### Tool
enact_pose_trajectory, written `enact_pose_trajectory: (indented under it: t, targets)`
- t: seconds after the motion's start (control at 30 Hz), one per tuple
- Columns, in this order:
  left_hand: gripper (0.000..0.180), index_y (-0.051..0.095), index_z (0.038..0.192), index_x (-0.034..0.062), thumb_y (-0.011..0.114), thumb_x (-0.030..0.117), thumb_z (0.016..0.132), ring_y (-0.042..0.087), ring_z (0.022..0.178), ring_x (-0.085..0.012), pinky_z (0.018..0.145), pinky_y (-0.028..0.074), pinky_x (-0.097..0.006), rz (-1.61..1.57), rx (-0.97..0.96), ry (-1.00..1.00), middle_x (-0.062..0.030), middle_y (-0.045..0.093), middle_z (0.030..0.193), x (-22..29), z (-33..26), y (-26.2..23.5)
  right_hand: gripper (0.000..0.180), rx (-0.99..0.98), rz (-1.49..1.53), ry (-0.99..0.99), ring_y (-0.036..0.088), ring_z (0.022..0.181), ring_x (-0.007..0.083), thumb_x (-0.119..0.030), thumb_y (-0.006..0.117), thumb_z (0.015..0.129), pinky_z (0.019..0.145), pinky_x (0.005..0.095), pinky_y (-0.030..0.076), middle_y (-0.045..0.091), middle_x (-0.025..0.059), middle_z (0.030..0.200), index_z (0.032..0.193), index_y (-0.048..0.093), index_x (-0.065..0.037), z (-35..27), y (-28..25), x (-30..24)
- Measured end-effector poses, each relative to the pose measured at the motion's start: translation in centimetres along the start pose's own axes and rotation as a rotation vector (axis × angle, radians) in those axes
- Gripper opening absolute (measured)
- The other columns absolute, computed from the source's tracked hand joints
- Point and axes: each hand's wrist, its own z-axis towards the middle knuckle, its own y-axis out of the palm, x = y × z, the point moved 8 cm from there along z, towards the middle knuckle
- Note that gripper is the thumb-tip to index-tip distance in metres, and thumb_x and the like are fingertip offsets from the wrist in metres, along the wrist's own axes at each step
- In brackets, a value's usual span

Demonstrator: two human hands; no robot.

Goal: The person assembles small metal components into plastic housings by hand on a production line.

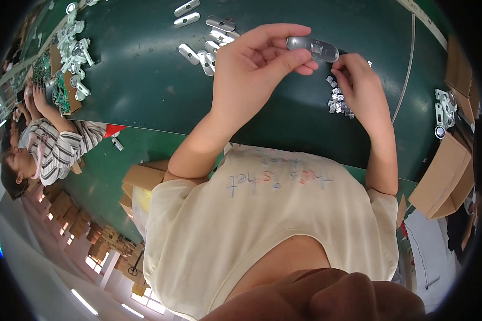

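Note:
My left hand point(257, 67) pinches a silver oval cover plate point(313, 48) by its left end, between thumb and fingers. The plate has rounded ends and a small square window in its middle. At its right end is my right hand point(356, 75), its fingers curled and pressed together; what they hold, if anything, is hidden. Just below those fingers, a group of small clear plastic pieces point(337, 99) lies on the dark green table point(160, 80). Several more silver oval plates point(188, 54) lie loosely on the table beyond my left hand.
White-and-silver parts point(72, 51) are heaped at the far left beside a box of green circuit boards point(61, 93), where a person point(53, 144) works. More white parts point(445, 113) lie at the right edge, near open cardboard boxes point(442, 174). Another carton point(142, 179) stands below the table's left front.

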Motion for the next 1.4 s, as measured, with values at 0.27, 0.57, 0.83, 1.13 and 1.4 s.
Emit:
enact_pose_trajectory:
  t: [0.27, 0.57, 0.83, 1.13, 1.4]
  targets:
    - [0.027, 0.055, 0.106, -0.0112, 0.057, -0.011, 0.079, 0.066, 0.072, -0.0238, 0.065, 0.056, -0.028, 0.044, -0.019, 0.144, -0.0174, 0.063, 0.082, 1.9, -0.7, 0.4, 0.017, 0.131, 1.348, 0.098, 0.053, 0.064, 0.0087, 0.002, 0.058, 0.082, 0.058, 0.0188, 0.042, 0.061, 0.0088, 0.084, 0.099, 0.059, 0.005, -1.4, -4.0, -1.2]
    - [0.027, 0.054, 0.103, -0.0111, 0.058, -0.015, 0.077, 0.066, 0.073, -0.0223, 0.066, 0.056, -0.027, 0.106, -0.120, 0.199, -0.0164, 0.063, 0.082, 1.8, -1.4, 2.4, 0.015, 0.248, 1.235, 0.022, 0.054, 0.071, 0.0089, 0.008, 0.060, 0.079, 0.059, 0.0196, 0.043, 0.058, 0.0081, 0.091, 0.094, 0.059, 0.004, -1.6, -4.9, -2.9]
    - [0.026, 0.053, 0.105, -0.0103, 0.055, -0.015, 0.080, 0.065, 0.077, -0.0207, 0.070, 0.055, -0.028, 0.205, -0.111, 0.274, -0.0169, 0.063, 0.086, 1.3, -1.8, 3.1, 0.022, 0.235, 1.368, 0.071, 0.052, 0.078, 0.0064, 0.007, 0.056, 0.081, 0.060, 0.0188, 0.041, 0.053, 0.0040, 0.094, 0.102, 0.049, 0.001, -1.1, -3.0, -3.4]
    - [0.030, 0.066, 0.097, 0.0045, 0.073, -0.001, 0.068, 0.059, 0.066, -0.0139, 0.059, 0.050, -0.022, 0.445, -0.073, 0.342, -0.0076, 0.062, 0.078, 0.6, -0.9, 3.9, 0.020, 0.166, 1.397, 0.129, 0.057, 0.084, 0.0071, -0.003, 0.058, 0.086, 0.065, 0.0186, 0.046, 0.056, 0.0033, 0.098, 0.103, 0.048, -0.002, -2.0, -2.6, -2.5]
    - [0.028, 0.053, 0.106, -0.0090, 0.059, -0.011, 0.079, 0.065, 0.074, -0.0211, 0.067, 0.055, -0.027, 0.131, -0.152, 0.118, -0.0196, 0.063, 0.093, -0.7, -1.1, 3.1, 0.039, 0.769, -0.129, 0.447, 0.059, 0.086, 0.0263, -0.030, 0.071, 0.076, 0.070, 0.0324, 0.048, 0.060, 0.0152, 0.090, 0.103, 0.061, -0.005, -8.2, -14.0, 9.1]
